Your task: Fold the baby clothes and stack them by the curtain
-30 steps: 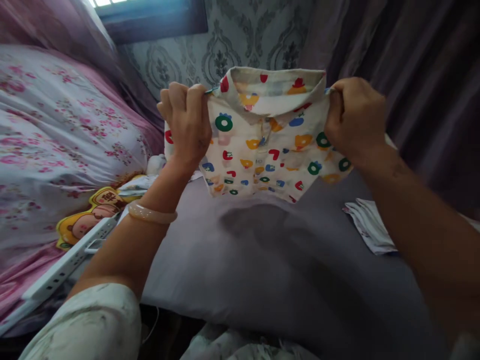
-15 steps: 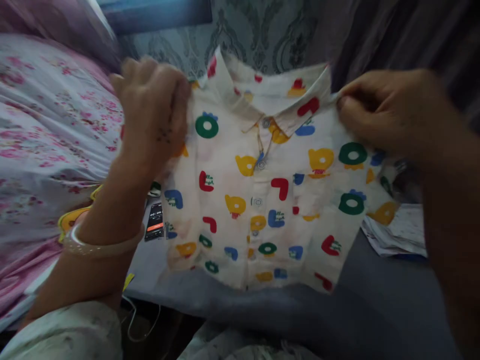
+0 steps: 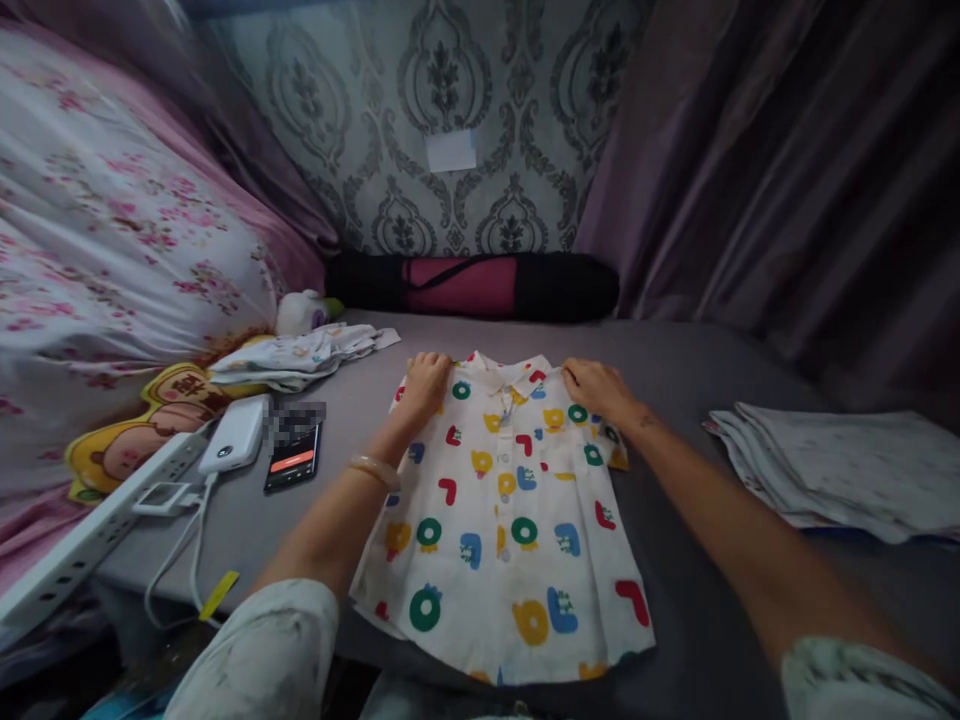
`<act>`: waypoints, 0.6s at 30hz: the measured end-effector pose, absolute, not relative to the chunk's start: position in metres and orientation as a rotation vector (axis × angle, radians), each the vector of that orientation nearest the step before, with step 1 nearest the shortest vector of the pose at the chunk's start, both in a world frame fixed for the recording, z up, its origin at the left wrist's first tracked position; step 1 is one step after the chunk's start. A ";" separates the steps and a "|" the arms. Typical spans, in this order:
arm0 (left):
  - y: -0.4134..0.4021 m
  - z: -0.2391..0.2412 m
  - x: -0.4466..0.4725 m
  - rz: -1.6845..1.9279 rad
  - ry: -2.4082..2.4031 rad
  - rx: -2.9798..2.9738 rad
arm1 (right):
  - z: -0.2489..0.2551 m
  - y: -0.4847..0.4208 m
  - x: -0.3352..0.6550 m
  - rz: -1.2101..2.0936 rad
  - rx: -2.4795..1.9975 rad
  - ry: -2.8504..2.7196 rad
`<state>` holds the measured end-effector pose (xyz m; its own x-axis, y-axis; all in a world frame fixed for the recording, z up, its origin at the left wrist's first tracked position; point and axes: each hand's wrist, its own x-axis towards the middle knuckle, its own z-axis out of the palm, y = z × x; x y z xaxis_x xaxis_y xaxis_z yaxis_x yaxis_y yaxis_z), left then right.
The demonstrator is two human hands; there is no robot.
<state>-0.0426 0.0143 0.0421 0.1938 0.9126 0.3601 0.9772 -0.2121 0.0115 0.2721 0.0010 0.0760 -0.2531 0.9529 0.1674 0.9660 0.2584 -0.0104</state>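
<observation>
A white short-sleeved button shirt (image 3: 487, 520) with red, green, yellow and blue prints lies spread on the grey surface (image 3: 675, 360), front side up, collar away from me. My left hand (image 3: 429, 380) is closed on its left shoulder, near the collar. On the opposite shoulder, my right hand (image 3: 596, 388) pinches the cloth. Both sleeves are partly covered by my hands and forearms. The shirt's lower hem reaches the near edge of the surface.
Left of the shirt are a phone (image 3: 294, 455), a white power bank (image 3: 236, 432), a power strip (image 3: 97, 530) and a bundle of clothes (image 3: 300, 355). Folded cloth (image 3: 847, 465) lies at right. A black and red long bag (image 3: 465, 287) rests along the wall.
The shirt has come down from being held up in front of me and now lies flat on the surface. Both hands moved down and forward with it, still gripping the shoulders.
</observation>
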 end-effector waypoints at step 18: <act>0.084 -0.003 -0.037 -0.366 -1.743 -2.170 | 0.031 0.072 0.278 -0.330 -1.880 -2.639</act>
